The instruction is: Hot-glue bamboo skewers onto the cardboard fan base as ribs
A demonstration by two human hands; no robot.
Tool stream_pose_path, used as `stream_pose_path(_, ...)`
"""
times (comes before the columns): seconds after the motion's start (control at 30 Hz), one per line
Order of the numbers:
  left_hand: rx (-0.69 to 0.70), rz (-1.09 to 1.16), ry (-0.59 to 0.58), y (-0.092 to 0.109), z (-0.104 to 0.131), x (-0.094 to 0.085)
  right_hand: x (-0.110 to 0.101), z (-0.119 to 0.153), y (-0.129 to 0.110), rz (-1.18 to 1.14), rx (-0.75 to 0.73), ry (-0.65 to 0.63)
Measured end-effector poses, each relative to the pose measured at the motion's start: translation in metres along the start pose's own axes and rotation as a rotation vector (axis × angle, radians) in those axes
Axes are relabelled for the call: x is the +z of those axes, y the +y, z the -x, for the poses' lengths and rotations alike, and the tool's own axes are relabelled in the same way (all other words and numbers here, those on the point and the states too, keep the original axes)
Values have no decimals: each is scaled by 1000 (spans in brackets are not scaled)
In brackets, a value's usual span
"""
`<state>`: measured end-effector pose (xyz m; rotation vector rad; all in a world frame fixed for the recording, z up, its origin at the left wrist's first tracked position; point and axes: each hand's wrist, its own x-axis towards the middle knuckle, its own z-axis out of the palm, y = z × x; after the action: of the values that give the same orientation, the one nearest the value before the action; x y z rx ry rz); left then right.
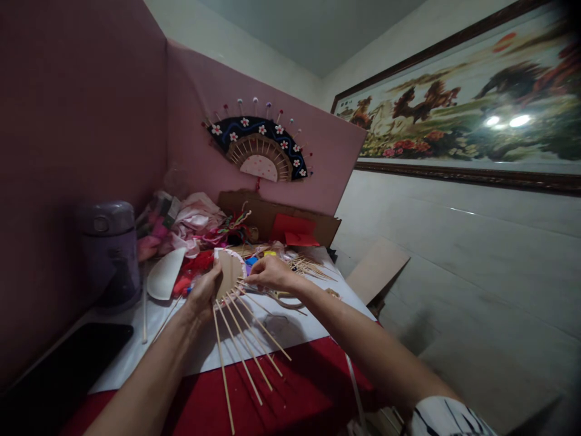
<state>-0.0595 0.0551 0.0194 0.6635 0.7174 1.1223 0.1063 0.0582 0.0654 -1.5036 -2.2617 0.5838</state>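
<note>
My left hand point(205, 293) grips a half-round piece of cardboard point(229, 274) by its left side. The cardboard has a white, pink-dotted rim along its curve. Several thin wooden sticks point(245, 339) fan out from its lower edge toward me, their far ends reaching over the red cloth. My right hand point(272, 272) is closed in a pinch at the cardboard's right edge, close to the top of the outermost stick. Whatever lies between those fingertips is too small to make out.
A finished-looking dark fan with flowers point(261, 134) hangs on the pink panel. Around the hands lie a white half-round bowl point(166, 275), loose sticks point(313, 266), red paper point(294, 229) and crumpled pink cloth point(197, 218). A purple flask point(111, 254) and dark phone point(68, 357) stand left.
</note>
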Motion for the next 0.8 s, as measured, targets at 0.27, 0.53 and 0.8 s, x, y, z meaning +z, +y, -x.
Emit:
stream_pose_path(0.27,-5,-15,27,0,1,0,-1,-1,0,-36,40,-39)
stream_pose_path(0.53,11,-9,41,-2,0,1,-2,-2,-1,-40,67,-47)
stream_pose_path(0.8,18,-14,13,-6,-6,-4,-2,-1,-2,-85,81,-65)
